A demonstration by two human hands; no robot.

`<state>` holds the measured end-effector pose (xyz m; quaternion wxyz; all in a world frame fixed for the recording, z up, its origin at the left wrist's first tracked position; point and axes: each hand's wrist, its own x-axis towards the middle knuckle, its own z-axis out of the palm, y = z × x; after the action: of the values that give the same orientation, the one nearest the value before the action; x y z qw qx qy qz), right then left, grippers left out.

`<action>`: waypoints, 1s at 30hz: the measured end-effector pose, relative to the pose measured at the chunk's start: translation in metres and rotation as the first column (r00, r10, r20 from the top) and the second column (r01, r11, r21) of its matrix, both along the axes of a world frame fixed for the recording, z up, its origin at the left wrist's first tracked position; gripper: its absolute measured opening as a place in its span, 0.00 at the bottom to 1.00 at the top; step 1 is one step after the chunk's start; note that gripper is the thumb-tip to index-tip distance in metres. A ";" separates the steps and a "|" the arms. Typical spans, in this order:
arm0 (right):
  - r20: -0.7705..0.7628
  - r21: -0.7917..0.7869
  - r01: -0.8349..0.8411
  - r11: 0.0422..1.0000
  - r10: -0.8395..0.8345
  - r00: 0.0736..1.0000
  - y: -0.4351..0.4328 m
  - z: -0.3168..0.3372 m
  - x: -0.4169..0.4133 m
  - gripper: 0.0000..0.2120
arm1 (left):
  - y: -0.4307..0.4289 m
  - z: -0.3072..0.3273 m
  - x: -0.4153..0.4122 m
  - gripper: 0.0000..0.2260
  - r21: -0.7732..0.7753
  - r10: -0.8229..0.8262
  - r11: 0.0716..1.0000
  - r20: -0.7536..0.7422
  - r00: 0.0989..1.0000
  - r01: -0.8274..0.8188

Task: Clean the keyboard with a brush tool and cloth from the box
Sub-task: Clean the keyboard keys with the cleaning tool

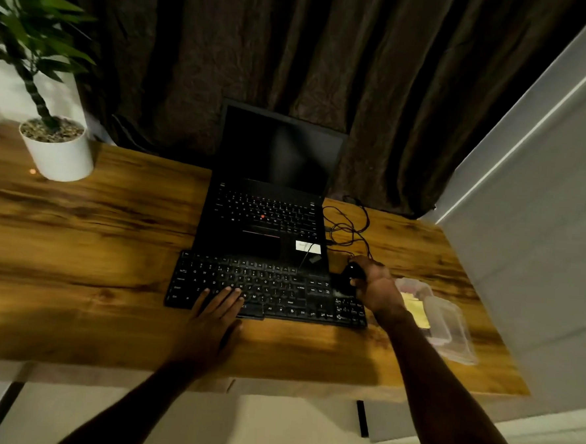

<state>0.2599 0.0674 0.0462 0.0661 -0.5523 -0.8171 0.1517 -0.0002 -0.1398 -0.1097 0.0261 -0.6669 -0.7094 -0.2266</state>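
Head view: clear plastic box (450,327) with yellow cloth (416,310) inside.

A home desk corner, it seems: a wood-grain counter (77,243) carries an open laptop (268,203), a separate black keyboard (267,285) and a potted plant (54,145), with heavy brown curtains (295,50) hanging close behind.

left hand (214,315) flat on keyboard (274,286), right hand (375,283) gripping dark object (350,276).
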 end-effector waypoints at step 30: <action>0.071 -0.014 -0.102 0.995 0.103 0.992 0.038 -0.001 0.053 0.30 | -0.002 -0.006 -0.001 0.26 0.070 0.078 0.995 -0.078 0.994 -0.072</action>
<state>0.3125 0.1054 0.0453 0.0261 -0.5151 -0.8453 0.1393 -0.0012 -0.1414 -0.1158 0.0856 -0.6472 -0.7243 -0.2218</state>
